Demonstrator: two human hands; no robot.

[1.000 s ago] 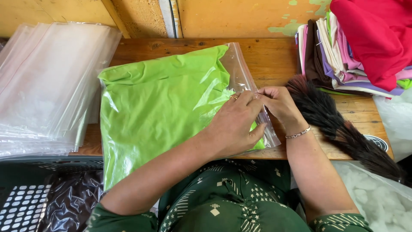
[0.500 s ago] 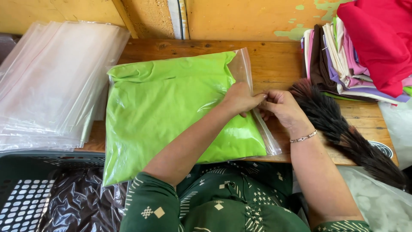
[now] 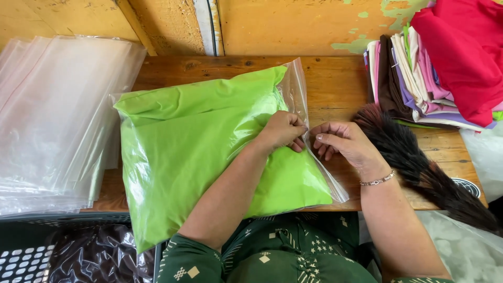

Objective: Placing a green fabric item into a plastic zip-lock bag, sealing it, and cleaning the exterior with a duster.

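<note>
Pinching the open edge of a clear plastic bag [image 3: 301, 97] with both hands, I have my left hand [image 3: 280, 131] curled into a loose fist, its fingertips closed on the bag's right-hand edge near the middle of the frame, and my right hand [image 3: 343, 142] just beside it, thumb and fingers pressed narrow on the same edge. Inside the bag lies a folded green cloth [image 3: 199, 152], filling nearly all of it and spreading from the centre down to the lower left, where one corner hangs past the near edge of the wooden table [image 3: 335, 84]. A thin bracelet [image 3: 377, 181] sits on my right wrist

Nearest to me, at the bottom left of the frame, is a dark plastic crate [image 3: 31, 251] with holes in its side, holding something wrapped in dark shiny plastic. At the lower right a dark feathery brush [image 3: 419, 162] lies on the table, close beside my right forearm. Further off, at the left, rests a stack of empty clear bags [image 3: 57, 115]. At the upper right a pile of folded clothes [image 3: 414, 73] in mixed colours stands with a red cloth [image 3: 466, 47] draped over it, against a worn yellow wall [image 3: 293, 23]
</note>
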